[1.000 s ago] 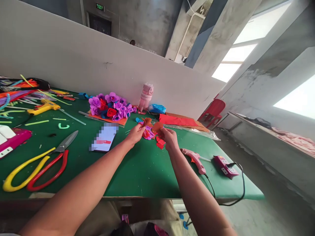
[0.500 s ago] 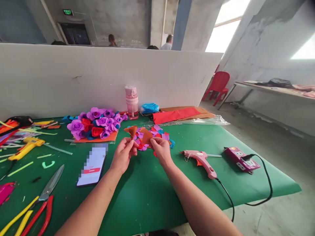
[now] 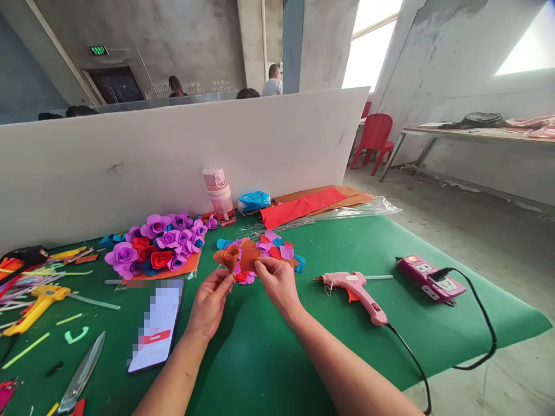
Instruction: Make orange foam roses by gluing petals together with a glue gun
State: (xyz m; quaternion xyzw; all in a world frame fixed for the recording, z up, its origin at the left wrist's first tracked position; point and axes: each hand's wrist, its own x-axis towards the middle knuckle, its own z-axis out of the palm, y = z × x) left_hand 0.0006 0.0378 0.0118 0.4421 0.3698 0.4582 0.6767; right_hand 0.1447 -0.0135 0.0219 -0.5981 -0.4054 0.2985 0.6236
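My left hand [image 3: 212, 300] pinches the base of a brown flower [image 3: 228, 257] with curled petals. Between the fingertips of my right hand [image 3: 277, 280] is a flat brown petal [image 3: 250, 256], held close beside the flower; I cannot tell whether the two touch. Below and behind them lies a loose pile of purple, red and blue petals [image 3: 286, 252]. To the left, finished purple, red and blue flowers [image 3: 169, 238] sit heaped on an orange sheet. A pink glue gun [image 3: 355, 289] with a glue stick in its back rests right of my right hand.
Left are a phone [image 3: 158, 329], scissors [image 3: 84, 370], a yellow glue gun [image 3: 43, 306] and scattered strips. A pink bottle [image 3: 219, 199], blue packet [image 3: 254, 201] and red sheet [image 3: 303, 207] stand or lie by the white partition [image 3: 173, 156]. A corded purple power strip [image 3: 429, 280] sits right.
The view has tilted and shifted. The brown flower in my left hand has turned to show its curled petals more openly, and the petal in my right hand is now held nearer to it.
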